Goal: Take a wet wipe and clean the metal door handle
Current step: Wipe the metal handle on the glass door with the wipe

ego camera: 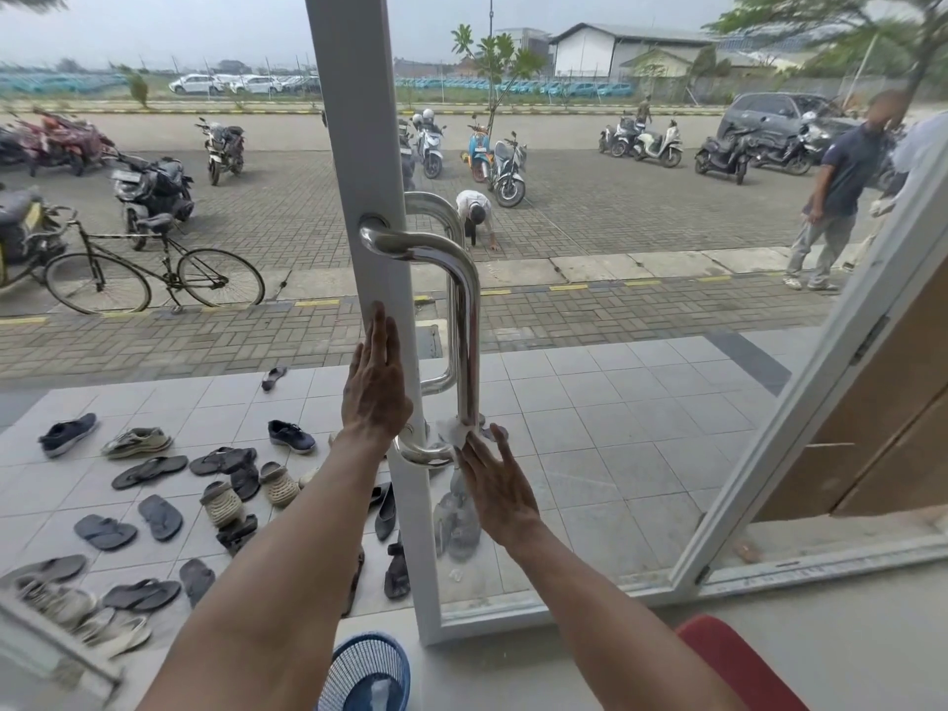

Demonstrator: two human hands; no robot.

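Risk noted: the wet wipe (454, 429) is only pressed against the lower end of the metal door handle (464, 320), just above its bottom bend, by the nearly straight fingers of the right hand (497, 487). It is not wrapped round the bar, so it is judged liable to slip off the polished tube or bunch up, leaving the rear face and the upper length uncleaned. Of the two hands, the left hand (377, 387) lies flat and open on the white door frame (359, 146) beside the handle, fingers together and pointing up, holding nothing and apparently bracing the door; both forearms reach forward.
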